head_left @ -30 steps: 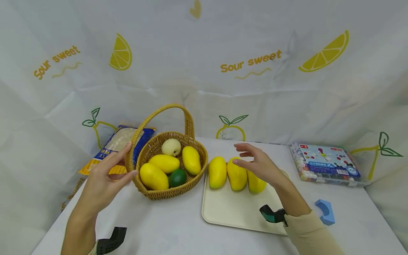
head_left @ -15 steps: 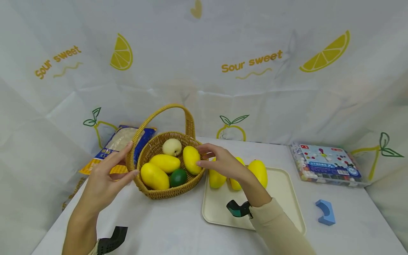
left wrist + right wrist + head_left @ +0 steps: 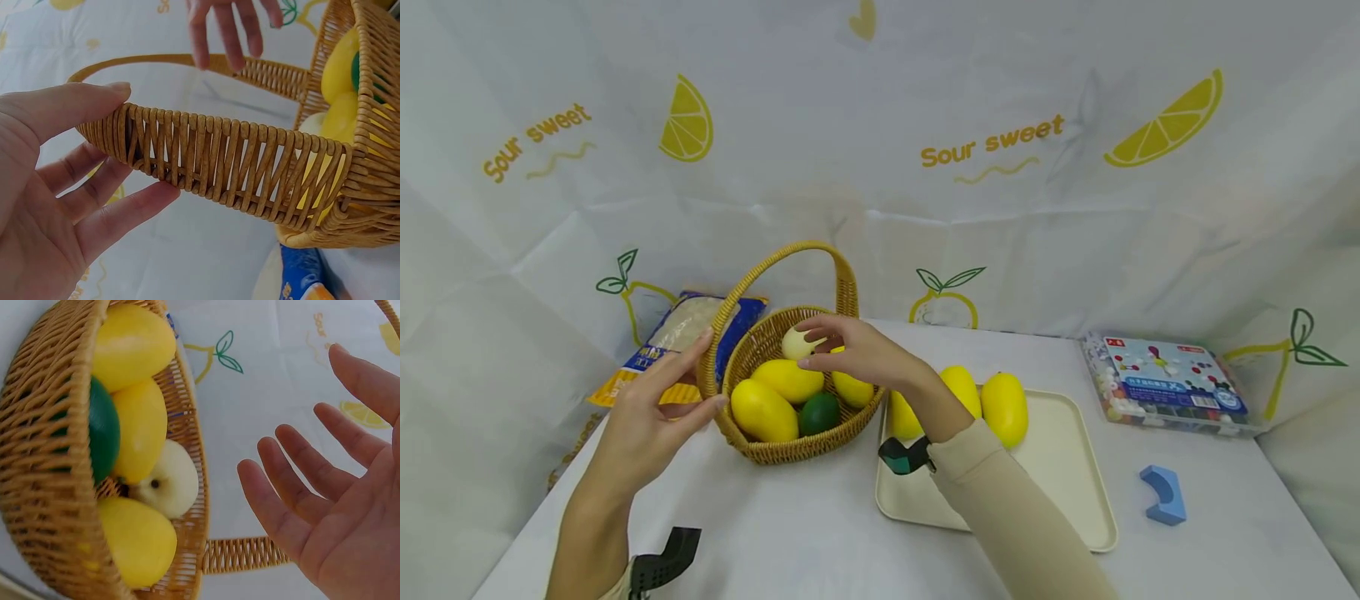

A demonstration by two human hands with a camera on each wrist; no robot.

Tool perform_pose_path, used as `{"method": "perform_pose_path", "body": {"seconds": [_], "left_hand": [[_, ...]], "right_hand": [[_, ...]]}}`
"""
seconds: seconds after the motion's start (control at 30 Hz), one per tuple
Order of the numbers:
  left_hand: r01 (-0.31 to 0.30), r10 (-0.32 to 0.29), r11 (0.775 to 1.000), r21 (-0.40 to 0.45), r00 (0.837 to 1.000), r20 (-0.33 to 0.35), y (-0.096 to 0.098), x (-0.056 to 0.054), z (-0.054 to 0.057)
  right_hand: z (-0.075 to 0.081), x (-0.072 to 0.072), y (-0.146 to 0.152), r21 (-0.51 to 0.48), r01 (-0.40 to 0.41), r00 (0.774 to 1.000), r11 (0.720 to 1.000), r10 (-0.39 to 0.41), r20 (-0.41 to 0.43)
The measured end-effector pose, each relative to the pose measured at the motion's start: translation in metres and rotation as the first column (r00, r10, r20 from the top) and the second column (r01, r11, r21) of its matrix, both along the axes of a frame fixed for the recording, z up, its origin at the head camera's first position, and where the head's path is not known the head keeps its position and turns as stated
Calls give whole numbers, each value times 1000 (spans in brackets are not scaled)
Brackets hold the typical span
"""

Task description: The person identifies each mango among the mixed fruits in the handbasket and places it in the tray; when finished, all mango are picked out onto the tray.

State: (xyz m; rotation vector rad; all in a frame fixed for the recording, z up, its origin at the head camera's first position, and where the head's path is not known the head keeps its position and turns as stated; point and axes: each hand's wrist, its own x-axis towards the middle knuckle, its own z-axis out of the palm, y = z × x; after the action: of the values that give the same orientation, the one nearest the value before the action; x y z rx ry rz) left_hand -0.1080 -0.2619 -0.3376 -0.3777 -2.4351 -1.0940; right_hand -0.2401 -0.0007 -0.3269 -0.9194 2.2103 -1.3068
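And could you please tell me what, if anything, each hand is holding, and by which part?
The left hand holds the basket by the left side of its handle, between thumb and fingers; the right hand, over the basket, holds nothing.

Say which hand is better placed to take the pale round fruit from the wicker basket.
Probably the right hand: it hovers empty over the wicker basket, near the pale round fruit, while the left hand holds the handle.

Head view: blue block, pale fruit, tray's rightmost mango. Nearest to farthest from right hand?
1. Pale fruit: in the basket, partly behind the right hand.
2. Rightmost mango: on the tray.
3. Blue block: on the table, right of the tray.
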Motion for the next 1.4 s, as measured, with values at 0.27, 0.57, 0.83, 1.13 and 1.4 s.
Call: {"method": "perform_pose_path", "body": {"seconds": [0.27,0.57,0.83,1.13,1.4], "left_hand": [[1,-1,1000,-3,1000,14,0,0,0],[15,-15,1000,13,1000,6,0,1,-1],[22,-22,999,34,1000,11,0,1,-1],[23,-23,999,25,1000,-15,1,0,-1],[20,-20,999,32,1000,-15,0,0,-2]], "right_hand": [[-1,-8,-36,25,-73,997,997,73,-3],[-16,-11,-62,122,-87,996,989,86,15],[-32,-13,-76,190,-114,992,975,103,70],[-38,-9,-87,268,-125,991,955,106,83],[-36,-9,-96,346,-114,993,931,116,13]]}}
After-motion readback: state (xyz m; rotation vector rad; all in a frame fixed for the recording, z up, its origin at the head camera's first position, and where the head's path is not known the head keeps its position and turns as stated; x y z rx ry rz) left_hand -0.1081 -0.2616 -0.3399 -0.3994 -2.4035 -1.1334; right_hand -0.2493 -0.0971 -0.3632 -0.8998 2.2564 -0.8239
